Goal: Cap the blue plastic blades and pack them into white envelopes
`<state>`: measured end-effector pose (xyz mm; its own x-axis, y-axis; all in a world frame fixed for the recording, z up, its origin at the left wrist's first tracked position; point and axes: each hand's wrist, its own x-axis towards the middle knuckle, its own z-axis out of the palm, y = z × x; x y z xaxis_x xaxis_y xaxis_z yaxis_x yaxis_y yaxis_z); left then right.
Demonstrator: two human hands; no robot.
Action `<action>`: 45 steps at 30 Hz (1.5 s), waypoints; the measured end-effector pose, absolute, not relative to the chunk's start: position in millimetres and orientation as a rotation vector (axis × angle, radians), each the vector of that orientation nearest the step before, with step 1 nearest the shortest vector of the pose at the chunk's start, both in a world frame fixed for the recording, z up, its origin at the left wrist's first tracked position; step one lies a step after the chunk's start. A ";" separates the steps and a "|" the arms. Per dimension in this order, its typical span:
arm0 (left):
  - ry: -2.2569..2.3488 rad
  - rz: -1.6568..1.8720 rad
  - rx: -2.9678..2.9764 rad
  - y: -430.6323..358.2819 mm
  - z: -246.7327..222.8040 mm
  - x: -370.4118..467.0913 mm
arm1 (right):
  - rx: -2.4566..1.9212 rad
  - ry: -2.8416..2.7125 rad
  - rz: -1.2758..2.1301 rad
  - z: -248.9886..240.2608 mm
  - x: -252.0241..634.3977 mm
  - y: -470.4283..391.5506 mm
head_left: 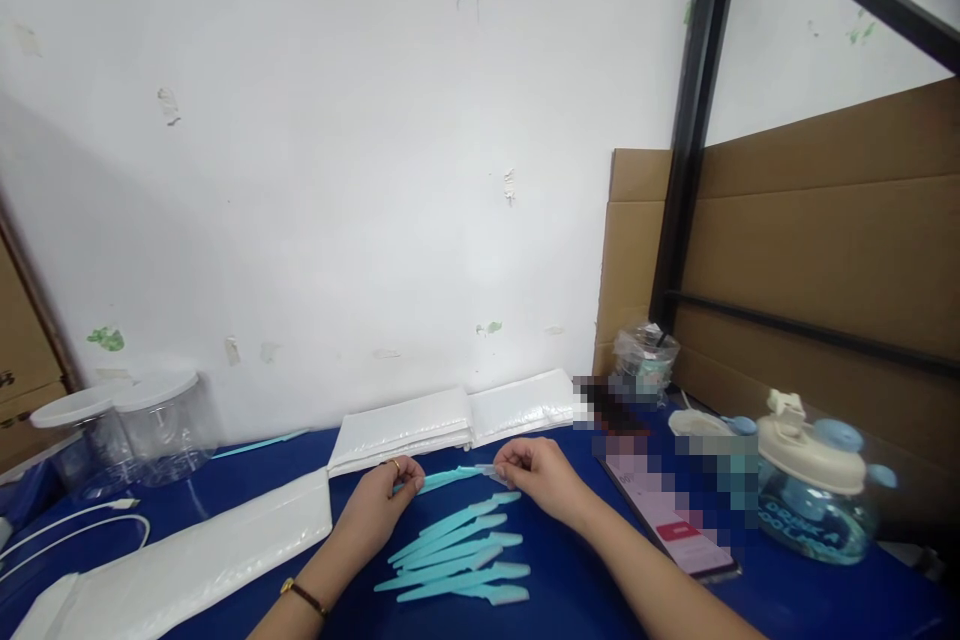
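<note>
A turquoise eyebrow razor (450, 476) is held up between both hands. My left hand (388, 500) pinches its handle end, with fingers closed. At the other end, my right hand (536, 476) pinches a whitish, see-through piece at the razor's head; whether this is a cap or a sleeve I cannot tell. Just below the hands, several more turquoise eyebrow razors (457, 560) lie in a loose fan on the blue table (570, 580), their wider heads towards the right. Another thin turquoise piece (259, 444) lies at the back left near the wall.
White bubble mailers (405, 425) are stacked along the wall, with another white mailer (210, 550) at left. Clear lidded jars (161, 430) and a white cable (82, 540) are far left. To the right are a phone (667, 520), partly blurred, and a drink bottle (814, 490).
</note>
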<state>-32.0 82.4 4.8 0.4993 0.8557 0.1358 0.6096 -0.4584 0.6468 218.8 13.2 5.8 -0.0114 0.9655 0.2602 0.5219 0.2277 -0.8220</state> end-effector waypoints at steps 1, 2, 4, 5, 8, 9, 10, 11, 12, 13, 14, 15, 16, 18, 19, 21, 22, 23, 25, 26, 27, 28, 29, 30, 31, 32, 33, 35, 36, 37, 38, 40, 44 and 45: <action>1.184 0.614 2.210 80.9 4.4 -30.8 | -1.393 -1.659 0.675 4.9 216.6 12.7; 1.168 0.609 2.203 79.5 3.8 -29.5 | -1.376 -1.663 0.691 4.0 214.7 12.1; 1.140 0.578 2.201 77.7 2.1 -27.5 | -1.349 -1.680 0.721 2.8 212.8 11.1; 1.133 0.556 2.204 77.5 1.3 -27.1 | -1.347 -1.697 0.730 2.7 213.2 10.8; 1.197 0.555 2.235 80.3 0.4 -29.5 | -1.418 -1.752 0.637 3.8 220.2 11.7; 1.252 0.574 2.261 82.1 0.6 -31.4 | -1.456 -1.762 0.560 4.0 223.6 12.6; 1.315 0.591 2.295 84.1 0.8 -33.6 | -1.495 -1.771 0.471 3.8 226.9 13.7; 1.376 0.594 2.332 86.0 1.0 -36.0 | -1.528 -1.782 0.389 3.1 229.5 15.0; 1.427 0.580 2.363 87.9 0.9 -38.2 | -1.555 -1.799 0.328 2.1 231.4 16.3; 1.461 0.556 2.384 89.6 0.6 -40.2 | -1.576 -1.825 0.290 0.7 232.1 17.5; 1.477 0.529 2.394 91.0 0.1 -41.7 | -1.596 -1.857 0.269 -0.8 231.9 18.7; 1.477 0.507 2.397 92.1 -0.6 -42.7 | -1.618 -1.893 0.253 -2.2 230.7 19.7; 1.468 0.491 2.396 93.0 -1.5 -43.3 | -1.640 -1.934 0.235 -3.5 229.0 20.7; 1.451 0.475 2.391 94.3 -3.5 -43.4 | -1.686 -2.019 0.171 -5.2 225.4 22.4; 1.449 0.470 2.386 94.9 -4.5 -43.1 | -1.704 -2.053 0.128 -5.7 224.2 23.2; 1.451 0.472 2.367 96.1 -6.8 -42.4 | -1.722 -2.076 0.069 -6.2 223.5 24.6; 1.447 0.473 2.355 96.8 -8.0 -42.1 | -1.717 -2.064 0.072 -6.5 224.1 25.2; 1.442 0.475 2.343 97.6 -9.1 -41.8 | -1.696 -2.046 0.097 -6.9 225.2 25.7; 1.432 0.476 2.329 98.9 -10.9 -41.5 | -1.614 -2.015 0.189 -8.2 227.8 26.6; 1.428 0.479 2.329 99.4 -11.4 -41.5 | -1.568 -2.005 0.237 -9.0 229.0 27.0; 1.427 0.482 2.331 99.6 -11.8 -41.4 | -1.532 -1.995 0.274 -9.9 229.9 27.5; 1.425 0.488 2.337 99.6 -11.8 -41.2 | -1.511 -1.986 0.302 -10.7 230.4 28.0; 1.422 0.493 2.342 99.4 -11.7 -41.1 | -1.503 -1.974 0.325 -11.5 230.6 28.5; 1.420 0.498 2.346 98.9 -11.4 -40.8 | -1.503 -1.960 0.344 -12.1 230.5 29.0; 1.417 0.506 2.352 98.4 -11.0 -40.4 | -1.505 -1.949 0.359 -12.5 230.2 29.5; 1.414 0.511 2.357 97.9 -10.6 -40.0 | -1.503 -1.942 0.373 -12.8 229.9 30.0; 1.413 0.514 2.360 97.4 -10.1 -39.4 | -1.499 -1.939 0.385 -13.0 229.4 30.4; 1.419 0.515 2.366 96.6 -9.2 -38.3 | -1.493 -1.942 0.399 -13.1 228.4 31.2; 1.423 0.512 2.369 96.2 -8.7 -37.6 | -1.488 -1.948 0.401 -13.1 227.7 31.5; 1.427 0.507 2.370 95.9 -8.2 -37.0 | -1.482 -1.955 0.401 -13.2 227.1 31.9; 1.430 0.502 2.371 95.5 -7.7 -36.3 | -1.477 -1.962 0.399 -13.4 226.3 32.3; 1.425 0.501 2.370 94.3 -6.8 -34.5 | -1.465 -1.979 0.392 -13.8 224.6 33.0; 1.397 0.517 2.357 89.6 -5.3 -29.0 | -1.427 -1.998 0.382 -14.7 220.9 33.2; 1.387 0.517 2.359 88.2 -5.0 -27.2 | -1.412 -2.002 0.383 -14.8 220.0 33.0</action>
